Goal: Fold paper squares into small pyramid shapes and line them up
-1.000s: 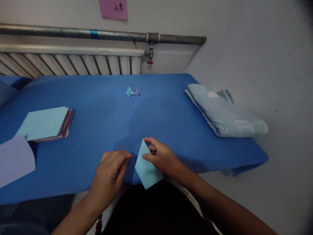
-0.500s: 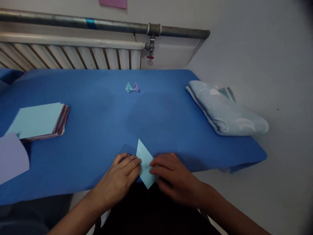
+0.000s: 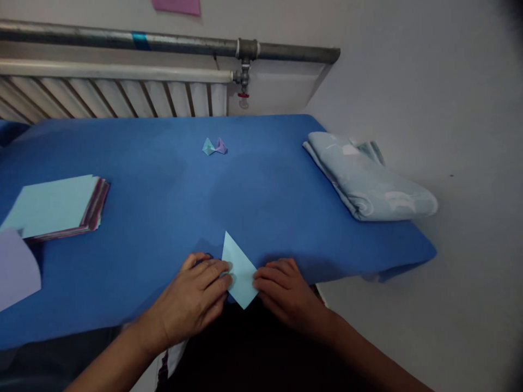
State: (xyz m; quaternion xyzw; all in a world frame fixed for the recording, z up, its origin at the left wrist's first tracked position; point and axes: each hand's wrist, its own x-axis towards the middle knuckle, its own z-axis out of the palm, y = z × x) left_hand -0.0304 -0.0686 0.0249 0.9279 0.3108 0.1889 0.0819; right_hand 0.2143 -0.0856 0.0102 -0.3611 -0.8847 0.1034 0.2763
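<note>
A folded piece of light blue paper (image 3: 242,276), kite-like in outline, lies between my hands at the near edge of the blue-covered surface. My left hand (image 3: 199,288) grips its left side with the fingertips on top; the thumb is hidden. On the opposite side, the fingers of my right hand (image 3: 286,288) are bent together over the paper's right corner. Its upper point aims away from me, and its lower point hangs over the edge above dark clothing.
Two small folded paper shapes, one light blue (image 3: 208,146) and one purple (image 3: 221,146), sit farther back. A paper stack (image 3: 57,204) and a loose lavender sheet (image 3: 18,269) lie left. A folded blanket (image 3: 368,177) rests right. Behind stand a radiator (image 3: 122,98) and pipe (image 3: 183,44).
My right fingers have shifted slightly outward to the paper's right corner, uncovering more of it. The paper has turned a little. The whole view has moved slightly.
</note>
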